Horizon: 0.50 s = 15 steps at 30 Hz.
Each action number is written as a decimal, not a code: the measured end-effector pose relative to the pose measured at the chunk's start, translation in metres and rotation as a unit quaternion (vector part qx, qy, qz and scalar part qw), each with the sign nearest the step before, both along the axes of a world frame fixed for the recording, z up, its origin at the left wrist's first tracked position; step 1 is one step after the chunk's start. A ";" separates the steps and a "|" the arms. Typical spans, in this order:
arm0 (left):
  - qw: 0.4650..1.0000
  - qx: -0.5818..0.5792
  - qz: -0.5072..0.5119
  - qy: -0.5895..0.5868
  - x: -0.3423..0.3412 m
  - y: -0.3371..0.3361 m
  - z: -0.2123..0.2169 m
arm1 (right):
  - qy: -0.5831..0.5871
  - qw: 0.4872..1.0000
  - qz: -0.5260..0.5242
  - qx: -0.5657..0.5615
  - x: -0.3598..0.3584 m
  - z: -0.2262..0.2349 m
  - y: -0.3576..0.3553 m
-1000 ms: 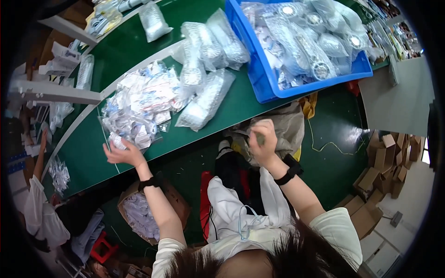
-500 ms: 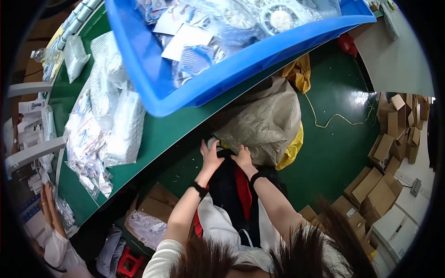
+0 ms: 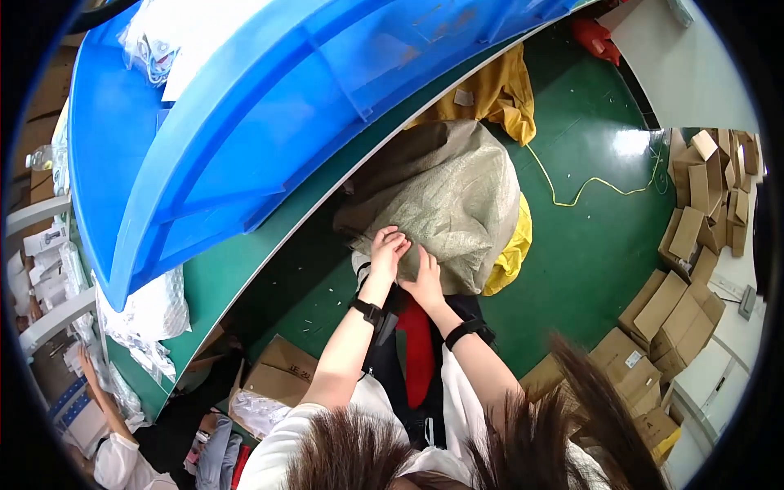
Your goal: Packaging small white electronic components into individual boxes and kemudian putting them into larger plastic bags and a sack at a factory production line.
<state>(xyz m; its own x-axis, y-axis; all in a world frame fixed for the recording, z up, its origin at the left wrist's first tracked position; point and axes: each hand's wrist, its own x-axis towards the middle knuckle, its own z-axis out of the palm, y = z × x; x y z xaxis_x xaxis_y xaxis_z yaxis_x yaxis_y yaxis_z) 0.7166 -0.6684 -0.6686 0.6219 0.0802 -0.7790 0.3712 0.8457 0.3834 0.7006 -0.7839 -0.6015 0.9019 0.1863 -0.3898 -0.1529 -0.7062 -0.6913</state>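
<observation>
A large grey-beige woven sack (image 3: 457, 196) bulges on the floor in front of my knees. My left hand (image 3: 389, 251) is at its near edge, fingers curled and pressed together on the sack's fabric. Just right of it, my right hand (image 3: 424, 280) rests against the same edge with fingers and thumb apart. Yellow sheeting (image 3: 510, 257) shows under the sack's right side, and a darker yellow sack (image 3: 510, 94) lies behind it. What the sack holds is hidden.
A big blue bin (image 3: 220, 171) overhangs the green table (image 3: 220, 282) at upper left, with bubble-wrapped packs (image 3: 155, 306) below it. Open cardboard boxes (image 3: 678, 318) are heaped at right. A yellow cord (image 3: 576, 200) trails over the green floor. Another person's arm (image 3: 106, 392) shows at far left.
The view has shifted, and the blue bin looks larger and nearer. Both hands have come onto the sack's near edge; the left one's fingers, spread before, are now curled in.
</observation>
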 end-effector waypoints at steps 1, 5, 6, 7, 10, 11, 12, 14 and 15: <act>0.997 0.075 0.018 0.023 0.004 -0.010 0.010 | 0.001 1.000 -0.008 -0.002 0.002 -0.006 0.006; 0.955 0.243 0.088 0.143 0.005 -0.006 -0.003 | 0.092 0.991 -0.065 -0.068 0.008 -0.034 0.025; 0.931 0.255 0.128 0.227 -0.002 0.011 -0.019 | 0.105 0.990 -0.090 -0.036 0.007 -0.031 0.030; 0.899 0.263 0.167 0.308 -0.009 0.027 -0.034 | 0.118 0.986 -0.114 -0.007 0.007 -0.028 0.032; 0.966 0.099 0.071 0.230 -0.027 0.046 -0.056 | 0.102 0.986 -0.123 0.048 0.017 -0.028 0.016; 0.981 0.013 0.022 0.195 -0.036 0.049 -0.057 | 0.084 0.988 -0.104 0.072 0.013 -0.025 0.009; 0.980 0.019 0.027 0.198 -0.039 0.052 -0.058 | 0.067 0.989 -0.083 0.100 0.010 -0.021 0.009; 0.988 0.117 0.017 0.095 -0.032 0.030 -0.040 | 0.047 0.991 -0.081 0.096 0.002 -0.004 0.011; 0.987 0.160 0.006 0.036 -0.021 0.013 -0.026 | 0.013 0.992 -0.085 0.088 0.005 0.000 0.009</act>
